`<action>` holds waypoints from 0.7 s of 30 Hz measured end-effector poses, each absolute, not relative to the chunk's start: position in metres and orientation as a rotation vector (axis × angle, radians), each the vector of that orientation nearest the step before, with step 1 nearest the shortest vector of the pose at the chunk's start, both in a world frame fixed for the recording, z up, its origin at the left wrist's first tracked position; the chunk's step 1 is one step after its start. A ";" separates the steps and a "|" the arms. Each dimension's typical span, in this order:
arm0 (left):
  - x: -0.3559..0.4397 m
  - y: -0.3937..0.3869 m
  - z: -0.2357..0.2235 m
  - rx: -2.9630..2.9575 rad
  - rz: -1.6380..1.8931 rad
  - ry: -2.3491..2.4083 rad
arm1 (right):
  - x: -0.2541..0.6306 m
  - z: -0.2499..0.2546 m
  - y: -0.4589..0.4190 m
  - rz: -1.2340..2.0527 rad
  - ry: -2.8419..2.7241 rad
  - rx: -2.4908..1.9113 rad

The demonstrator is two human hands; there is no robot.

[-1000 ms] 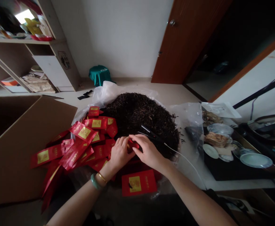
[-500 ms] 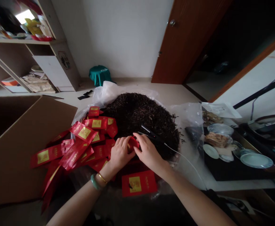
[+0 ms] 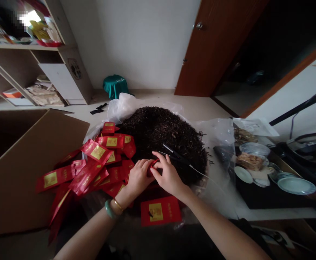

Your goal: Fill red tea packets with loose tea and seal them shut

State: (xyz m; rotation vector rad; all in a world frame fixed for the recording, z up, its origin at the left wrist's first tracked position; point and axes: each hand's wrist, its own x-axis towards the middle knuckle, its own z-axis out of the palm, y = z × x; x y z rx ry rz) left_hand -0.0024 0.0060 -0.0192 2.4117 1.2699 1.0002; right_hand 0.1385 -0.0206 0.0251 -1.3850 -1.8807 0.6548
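My left hand (image 3: 138, 176) and my right hand (image 3: 167, 174) meet at the near edge of a big heap of dark loose tea leaves (image 3: 162, 133). Together they pinch a small red packet (image 3: 152, 167), mostly hidden between the fingers. A black clamp-like tool (image 3: 174, 153) with a white cord lies on the tea just beyond my right hand. A pile of red packets with gold labels (image 3: 93, 164) spreads to the left. One flat red packet (image 3: 160, 211) lies below my wrists.
An open cardboard box (image 3: 25, 162) stands at the left. A dark tray with bowls and small dishes (image 3: 266, 173) sits at the right. Clear plastic sheeting (image 3: 217, 137) lies under the tea. Shelves (image 3: 25, 72), a green stool (image 3: 115, 86) and a brown door (image 3: 214, 47) are behind.
My hands have drawn closer together around the small red packet, and the right hand has shifted slightly left. Everything else stays put.
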 end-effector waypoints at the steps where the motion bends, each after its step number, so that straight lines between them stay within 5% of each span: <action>1: -0.002 0.007 -0.018 2.363 0.991 1.260 | 0.139 0.027 -0.021 0.663 -1.914 -1.402; 14: -0.009 0.018 -0.010 2.103 0.791 1.076 | 0.150 0.030 -0.020 0.502 -2.410 -1.390; 21: -0.013 0.019 -0.004 1.966 0.853 1.173 | 0.169 0.038 -0.006 0.669 -1.701 -1.191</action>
